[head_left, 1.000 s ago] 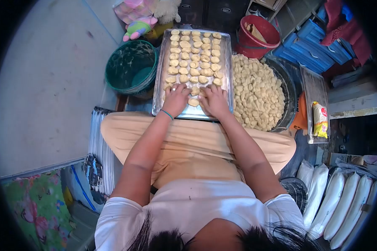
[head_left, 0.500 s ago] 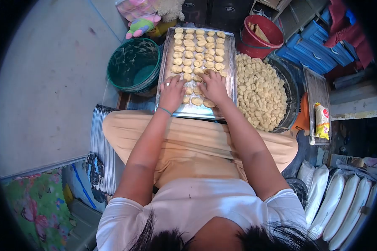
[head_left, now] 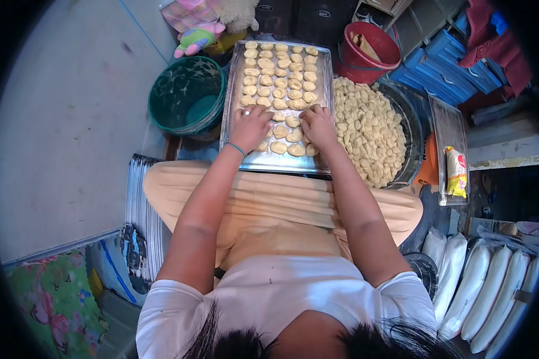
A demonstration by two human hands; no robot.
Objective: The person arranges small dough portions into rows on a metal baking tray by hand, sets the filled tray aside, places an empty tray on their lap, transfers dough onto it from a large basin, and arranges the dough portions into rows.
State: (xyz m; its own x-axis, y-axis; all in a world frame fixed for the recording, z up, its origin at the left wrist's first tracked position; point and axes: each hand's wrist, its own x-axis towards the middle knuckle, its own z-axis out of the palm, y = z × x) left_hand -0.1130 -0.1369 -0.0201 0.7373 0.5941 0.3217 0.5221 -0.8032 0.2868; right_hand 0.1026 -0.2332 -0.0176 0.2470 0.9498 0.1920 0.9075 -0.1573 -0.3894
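Note:
A metal baking tray point(head_left: 260, 163) lies in front of my folded legs, bearing rows of flattened pale dough pieces point(head_left: 279, 93). Over its left side is my left hand point(head_left: 251, 124), with a ring and a teal wristband on that arm; its fingers lie apart over dough pieces in the lower rows. My right hand point(head_left: 318, 124) rests at the tray's right side, fingers extended over dough pieces there. The palms hide some of the pieces beneath them. Neither hand appears to lift anything from the tray.
Right of the tray, a large dark basin point(head_left: 414, 128) holds a heap of dough lumps point(head_left: 368, 125). A green bucket point(head_left: 156, 107) stands on the left, a red bucket point(head_left: 365, 75) behind. Stacked trays point(head_left: 139, 191) lean by my left knee. A yellow packet point(head_left: 456, 173) lies on another tray.
My right hand has moved right, from the tray's middle columns to its right side, uncovering dough pieces in between. My left hand stays at the left side. The view has shifted slightly.

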